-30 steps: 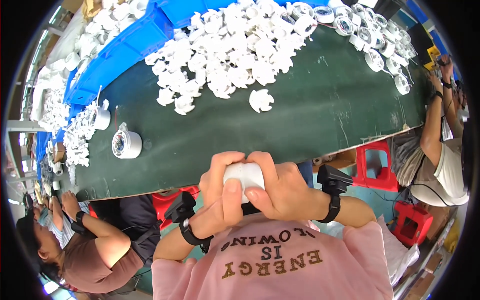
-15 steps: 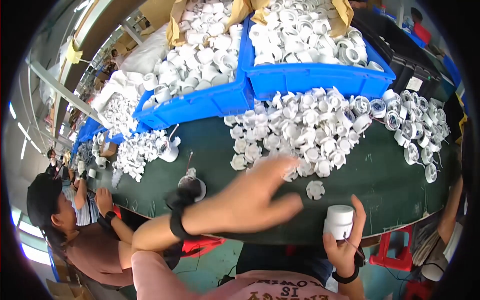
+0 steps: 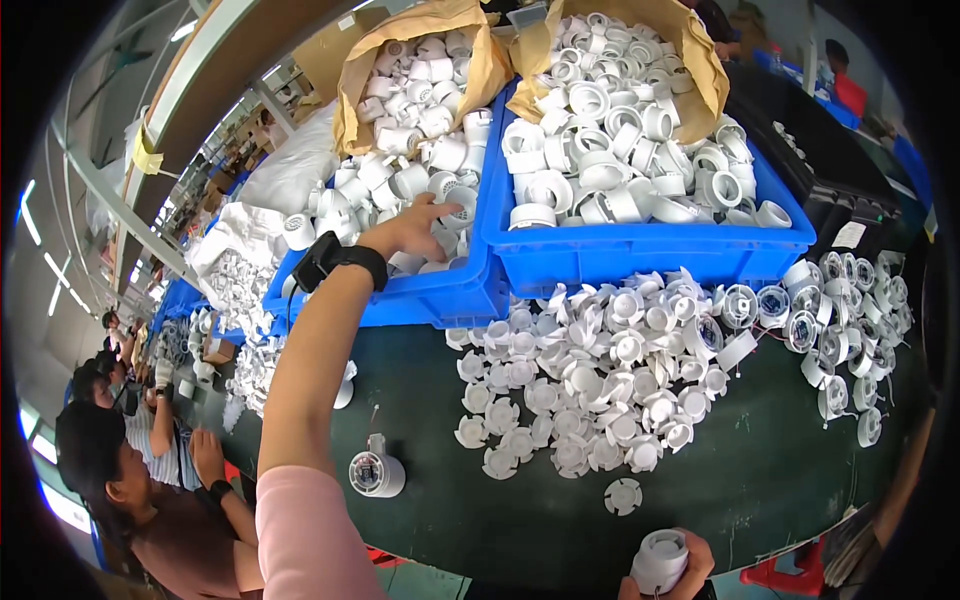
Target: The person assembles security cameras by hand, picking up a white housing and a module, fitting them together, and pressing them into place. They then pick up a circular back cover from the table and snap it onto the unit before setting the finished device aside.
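Note:
My left hand (image 3: 408,232) reaches into the left blue bin (image 3: 400,308), its fingers spread over white plastic housings. The fingertips are at a round white housing with a slotted end (image 3: 460,204); whether they touch it I cannot tell. Near the table's front edge my right hand (image 3: 697,565) is wrapped round a white cylindrical housing (image 3: 660,562), held upright. Just beyond it a single white notched disc (image 3: 623,496) lies on the dark green table (image 3: 450,530). A white housing with a visible inside and a thin wire (image 3: 377,472) lies farther left.
A heap of white notched caps (image 3: 590,380) lies before the right blue bin (image 3: 650,255), which holds white rings. Wired round parts (image 3: 845,340) are piled at the right, near a black case (image 3: 810,150). A co-worker (image 3: 140,490) sits at the left.
My left hand has gone from above the table, near the cap heap, forward into the left bin. The view has tilted up. My right hand still holds its housing.

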Tool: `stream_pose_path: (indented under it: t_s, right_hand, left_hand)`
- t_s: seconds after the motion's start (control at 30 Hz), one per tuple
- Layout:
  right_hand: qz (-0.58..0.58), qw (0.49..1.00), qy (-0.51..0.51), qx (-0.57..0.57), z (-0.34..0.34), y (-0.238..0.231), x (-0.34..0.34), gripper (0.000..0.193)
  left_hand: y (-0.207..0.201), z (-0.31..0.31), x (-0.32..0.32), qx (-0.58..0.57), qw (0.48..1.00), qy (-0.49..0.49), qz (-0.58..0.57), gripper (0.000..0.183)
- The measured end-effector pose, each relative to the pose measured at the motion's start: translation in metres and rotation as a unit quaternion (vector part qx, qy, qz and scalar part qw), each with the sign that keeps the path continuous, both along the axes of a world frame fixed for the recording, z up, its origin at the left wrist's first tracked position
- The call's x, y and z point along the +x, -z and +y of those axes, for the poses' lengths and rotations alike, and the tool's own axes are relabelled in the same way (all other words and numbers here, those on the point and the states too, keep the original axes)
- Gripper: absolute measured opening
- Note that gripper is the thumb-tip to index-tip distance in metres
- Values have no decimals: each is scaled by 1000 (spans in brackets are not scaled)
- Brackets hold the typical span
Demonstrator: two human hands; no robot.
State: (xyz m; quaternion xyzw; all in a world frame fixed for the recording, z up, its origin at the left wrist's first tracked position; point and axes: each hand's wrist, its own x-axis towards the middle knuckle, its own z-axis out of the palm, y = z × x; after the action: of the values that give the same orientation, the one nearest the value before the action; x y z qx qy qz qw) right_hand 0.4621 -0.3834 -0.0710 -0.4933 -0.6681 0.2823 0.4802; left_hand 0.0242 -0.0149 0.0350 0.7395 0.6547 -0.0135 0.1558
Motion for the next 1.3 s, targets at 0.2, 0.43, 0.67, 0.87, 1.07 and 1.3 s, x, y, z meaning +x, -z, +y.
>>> stream_pose_path:
  t_s: [0.2,0.43,0.67,0.87,1.07,1.3]
  right_hand:
    - [-12,999,-5,30,9,-4,2,77]
    - [-17,1000,0,-4,11,-9,-1,76]
    - [-36,999,-5,-11,13,-9,0,78]
    - [-48,999,3,0,11,-10,-7,79]
    - [-42,999,0,1,12,-11,-10,76]
    - [-80,996,13,33,17,-18,-14,73]
  left_hand:
    - [7,14,-11,-92,992,-58,59,102]
    - [14,21,-13,-90,991,-50,87,109]
    - [23,21,-22,-62,996,-71,-1,98]
    - [32,28,-39,-57,987,2,-153,83]
    - [43,43,-31,104,988,96,-68,53]
    - [15,19,-33,169,980,57,-85,27]
